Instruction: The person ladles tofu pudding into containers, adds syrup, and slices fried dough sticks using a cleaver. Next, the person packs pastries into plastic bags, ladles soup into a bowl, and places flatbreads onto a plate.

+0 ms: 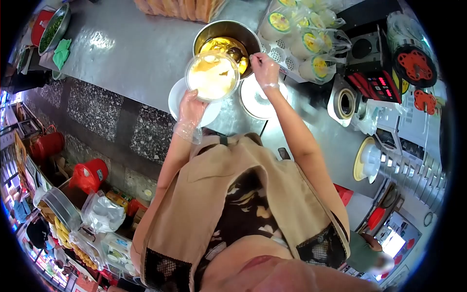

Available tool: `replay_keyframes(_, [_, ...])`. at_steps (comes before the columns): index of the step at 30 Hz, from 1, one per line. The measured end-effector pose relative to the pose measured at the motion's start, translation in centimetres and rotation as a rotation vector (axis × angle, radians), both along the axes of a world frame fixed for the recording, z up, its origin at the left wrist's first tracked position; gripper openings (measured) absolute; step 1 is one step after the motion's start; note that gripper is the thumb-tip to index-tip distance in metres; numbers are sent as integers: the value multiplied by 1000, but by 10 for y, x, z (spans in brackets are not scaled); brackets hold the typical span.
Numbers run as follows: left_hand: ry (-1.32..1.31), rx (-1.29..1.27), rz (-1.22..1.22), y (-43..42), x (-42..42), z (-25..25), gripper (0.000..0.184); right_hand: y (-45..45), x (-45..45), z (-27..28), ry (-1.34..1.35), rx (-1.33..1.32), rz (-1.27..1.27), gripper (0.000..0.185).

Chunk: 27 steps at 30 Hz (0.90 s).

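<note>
My left hand (191, 108), in a thin clear glove, grips the edge of a round clear plastic bowl (213, 77) with pale yellowish-white contents. The bowl is held above the counter, overlapping the near rim of a deep metal pot (206, 33). Inside the pot lies shiny amber liquid, and a dark, rounded ladle head (235, 52) dips into it. At the pot's right rim my right hand (265, 71), also gloved, is closed around what seems to be the ladle's handle, mostly hidden by the fingers. A white plate (176, 97) sits partly beneath the bowl.
A round white lid (255, 104) lies on the steel counter (126, 48) before the pot. Bagged cups with yellow labels (311, 44) crowd the right, beside a machine with red digits (379, 85). A metal basin of greens (52, 31) stands far left.
</note>
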<state>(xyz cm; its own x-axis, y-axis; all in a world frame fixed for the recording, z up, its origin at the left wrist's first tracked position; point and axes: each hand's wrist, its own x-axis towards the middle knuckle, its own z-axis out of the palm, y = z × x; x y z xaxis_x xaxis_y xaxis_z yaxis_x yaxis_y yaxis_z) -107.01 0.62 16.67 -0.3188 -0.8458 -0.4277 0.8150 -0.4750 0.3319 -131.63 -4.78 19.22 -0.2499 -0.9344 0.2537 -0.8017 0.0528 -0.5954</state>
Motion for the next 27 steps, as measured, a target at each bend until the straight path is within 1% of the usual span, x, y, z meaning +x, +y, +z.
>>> replay_keyframes(1, [-1,-1,0,0,1,1,53,-6,1,-2,-198,26,-77,20])
replay_keyframes(2, [-1,-5,-4,1,2,2,53,-8,0,-2,-199,26,-77,20])
replay_keyframes(4, [-2,-9,-6,3,4,5,54,-14,-2,5,-800,175,-265,20])
replay_keyframes(6, [-64,-16,-2,4,5,10,62,-14,-6,19,-851,131,-233,21])
replay_keyframes(8, [-61,-17,2,4,6,11,62,-14,-9,41,-866,75,-145,20])
replay_keyframes(9, [-58,-17,5,5,7,11,62,-12,-9,59,-796,84,-150,20])
replay_keyframes(13, [-81,-35,-7,3,9,9,61,-11,-15,116,-752,23,-59,21])
replay_keyframes(15, [25,-75,-29,1,10,5,55,-5,-11,150,-715,44,-34,21])
replay_keyframes(18, [-6,-33,-18,-2,8,-1,52,4,-6,177,-734,98,12,21])
replay_keyframes(19, [9,-46,-36,-4,9,-1,50,9,-4,177,-733,100,12,21])
replay_keyframes(22, [-14,-33,-34,-7,4,2,49,26,9,182,-704,170,78,20])
replay_keyframes(24, [-8,-35,-39,-9,3,-2,49,44,23,182,-471,190,154,14])
replay_keyframes(26, [-4,-36,-45,-9,3,-2,48,63,24,168,-133,-95,435,13])
replay_keyframes(27, [-8,-42,-47,-9,3,-1,49,69,23,163,106,-235,564,17])
